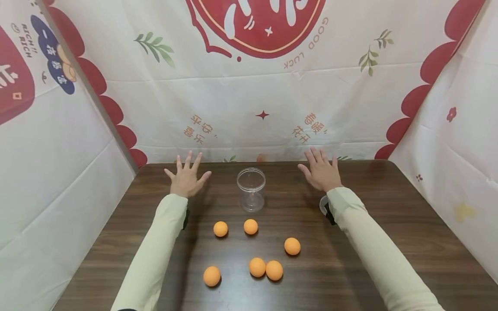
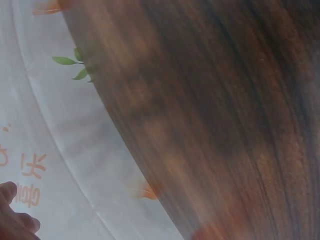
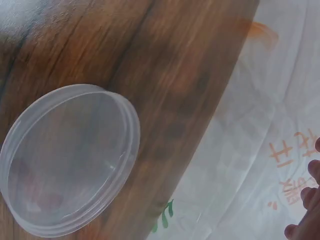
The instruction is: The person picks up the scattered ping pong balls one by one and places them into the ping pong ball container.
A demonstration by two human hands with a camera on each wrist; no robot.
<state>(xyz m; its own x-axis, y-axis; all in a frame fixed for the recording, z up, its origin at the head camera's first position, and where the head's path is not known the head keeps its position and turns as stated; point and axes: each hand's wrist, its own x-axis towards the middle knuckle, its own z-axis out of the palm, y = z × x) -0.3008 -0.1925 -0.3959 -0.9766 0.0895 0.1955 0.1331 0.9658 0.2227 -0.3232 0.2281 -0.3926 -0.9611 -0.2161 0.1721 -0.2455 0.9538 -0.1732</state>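
Observation:
My left hand (image 1: 185, 178) is spread above the far left part of the table, holding nothing. On the other side my right hand (image 1: 322, 172) is spread too, with nothing in it. Between them a clear plastic jar (image 1: 251, 190) stands upright, its top uncovered. A round clear lid (image 3: 70, 160) lies on the table under the right wrist, and the sleeve partly hides it in the head view. Nearer the front are several orange balls: one ball (image 1: 220, 229) left of another ball (image 1: 250, 226), and a touching pair with a ball (image 1: 257, 267) at its left.
The dark wooden table (image 1: 128, 242) ends at a white printed cloth (image 1: 249, 99) hanging behind it. More cloth hangs at the left and right sides. Separate orange balls also lie at front left (image 1: 212, 276) and toward the right (image 1: 292, 246).

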